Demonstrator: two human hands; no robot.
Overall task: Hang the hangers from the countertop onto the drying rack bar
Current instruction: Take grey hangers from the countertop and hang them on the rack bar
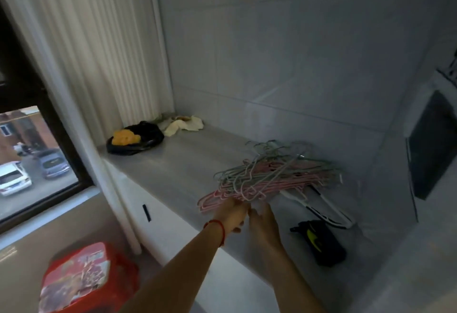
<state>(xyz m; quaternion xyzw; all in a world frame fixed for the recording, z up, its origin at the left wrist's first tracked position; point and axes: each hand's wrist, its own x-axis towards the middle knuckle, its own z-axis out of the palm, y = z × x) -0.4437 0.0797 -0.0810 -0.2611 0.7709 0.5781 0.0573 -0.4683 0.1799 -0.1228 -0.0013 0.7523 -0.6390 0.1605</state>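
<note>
While left hand (pixel 232 213) seemingly grips hangers (pixel 272 176) at countertop (pixel 188 164) edge, right hand (pixel 263 223) open

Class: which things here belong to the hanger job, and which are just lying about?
Job: pile of hangers, left hand, right hand, countertop.
Lying about: black bag, crumpled cloth, black pouch, red box.

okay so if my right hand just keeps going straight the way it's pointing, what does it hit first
Most likely the pile of wire hangers. Your right hand points up the countertop at the pile's near edge, with the pink ones closest. The gap looks small, though depth is hard to judge.
</note>
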